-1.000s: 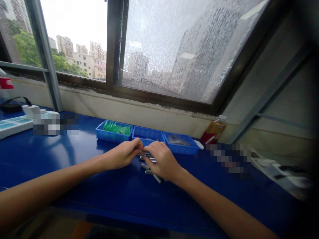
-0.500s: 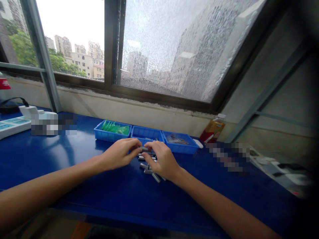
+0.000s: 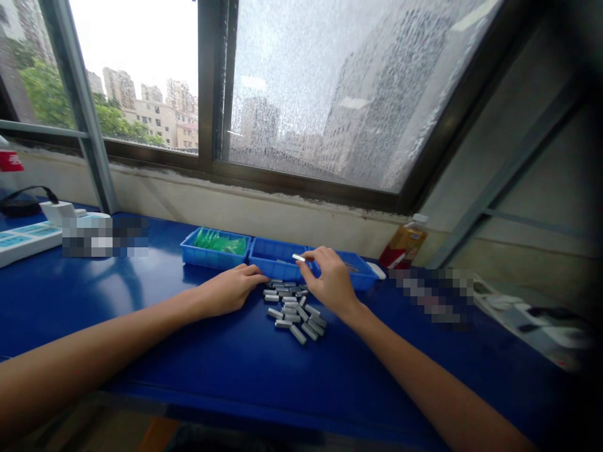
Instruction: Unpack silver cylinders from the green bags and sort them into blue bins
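Between the thumb and fingers of my right hand (image 3: 330, 276) is a small silvery metal piece (image 3: 298, 258), held above the front wall of the middle blue bin (image 3: 277, 270). My left hand (image 3: 238, 287) rests low by the left edge of a pile of metal pieces (image 3: 291, 317); its fingers are closed together at the pile's back left, and anything in them is hidden. Several short silvery pieces lie loose on the blue table (image 3: 211, 364). A few pieces show inside the middle bin.
The left bin (image 3: 211, 257) holds green bags; the right bin (image 3: 365, 276) is partly behind my right hand. A bottle (image 3: 402, 242) stands right of the bins. A white power strip (image 3: 32, 238) lies at the left, below the window.
My right hand has moved right and up from the pile with a metal piece in its fingers, uncovering more pieces. My left hand has lowered slightly, and its fingers have come together.
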{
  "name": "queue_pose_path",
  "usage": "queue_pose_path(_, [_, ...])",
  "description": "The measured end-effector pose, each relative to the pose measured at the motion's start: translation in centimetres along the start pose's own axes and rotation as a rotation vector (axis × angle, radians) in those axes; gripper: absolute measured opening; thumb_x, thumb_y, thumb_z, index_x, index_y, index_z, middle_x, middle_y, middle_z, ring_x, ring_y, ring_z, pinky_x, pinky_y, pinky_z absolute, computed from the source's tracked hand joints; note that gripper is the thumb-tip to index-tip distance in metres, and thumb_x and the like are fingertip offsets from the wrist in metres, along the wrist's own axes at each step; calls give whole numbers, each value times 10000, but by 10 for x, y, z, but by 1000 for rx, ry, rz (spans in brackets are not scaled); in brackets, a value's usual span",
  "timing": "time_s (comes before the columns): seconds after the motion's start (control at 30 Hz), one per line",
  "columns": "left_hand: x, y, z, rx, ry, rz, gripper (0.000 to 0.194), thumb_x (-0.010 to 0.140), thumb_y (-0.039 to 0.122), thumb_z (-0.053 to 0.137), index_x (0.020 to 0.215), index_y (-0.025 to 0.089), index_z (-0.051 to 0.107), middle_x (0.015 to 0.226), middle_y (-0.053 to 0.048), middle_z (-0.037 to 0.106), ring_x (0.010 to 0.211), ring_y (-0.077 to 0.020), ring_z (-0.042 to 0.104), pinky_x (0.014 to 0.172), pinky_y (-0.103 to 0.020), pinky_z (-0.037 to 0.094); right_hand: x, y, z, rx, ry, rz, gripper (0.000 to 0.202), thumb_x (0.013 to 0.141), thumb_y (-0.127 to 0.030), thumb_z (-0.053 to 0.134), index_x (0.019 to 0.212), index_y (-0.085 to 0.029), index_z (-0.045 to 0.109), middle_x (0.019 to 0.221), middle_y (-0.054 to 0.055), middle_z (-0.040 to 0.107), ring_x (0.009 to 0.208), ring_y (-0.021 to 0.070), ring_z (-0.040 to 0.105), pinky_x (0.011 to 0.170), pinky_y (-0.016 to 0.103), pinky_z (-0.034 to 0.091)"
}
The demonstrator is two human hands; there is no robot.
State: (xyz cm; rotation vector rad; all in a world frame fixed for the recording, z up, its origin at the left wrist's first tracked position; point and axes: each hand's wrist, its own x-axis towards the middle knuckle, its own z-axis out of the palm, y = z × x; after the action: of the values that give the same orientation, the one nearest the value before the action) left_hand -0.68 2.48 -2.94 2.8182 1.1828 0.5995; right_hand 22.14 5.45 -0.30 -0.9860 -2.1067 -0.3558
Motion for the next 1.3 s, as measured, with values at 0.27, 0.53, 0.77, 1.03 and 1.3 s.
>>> queue_pose_path(0.27, [-3,6,-12,47,-10,-53,95,852,201,443,893,175,525,890,-46,570,867,-187,513,772,-291,424,0,23,15,65,-61,156,168,790,-292,513,749,-183,634,795,56,596,783,192,545,732,331,423])
queue_pose_path(0.53, [-5,6,-5,-62,22,-128,137,871,207,383,972,175,470,912,-65,570,835,-195,545,731,-311,431,-2,16,13,-5,-45,68,146,801,-253,508,834,-162,617,846,86,578,840,223,518,770,384,417])
queue_pose_path(0.77, [0,19,-7,-307,181,-109,74,863,143,353,924,174,380,804,-29,536,738,-155,539,683,-273,428,-8,-25,1,67,-180,-218,259,789,-284,539,1008,-147,546,938,104,582,921,243,494,776,384,387])
queue_pose_path(1.03, [-2,29,-9,-464,235,-69,162,893,181,328,1054,167,317,706,20,514,611,-118,500,610,-247,411,-15,-46,2,88,-224,-344,159,862,-263,442,864,-147,550,791,75,591,762,191,509,689,326,365])
queue_pose_path(1.3, [-1,31,-19,-432,201,-35,130,828,188,468,948,156,510,787,-15,583,692,-119,537,641,-235,433,-14,-44,3,131,-179,-184,277,902,-264,355,740,-157,551,691,55,574,657,163,506,636,296,358])
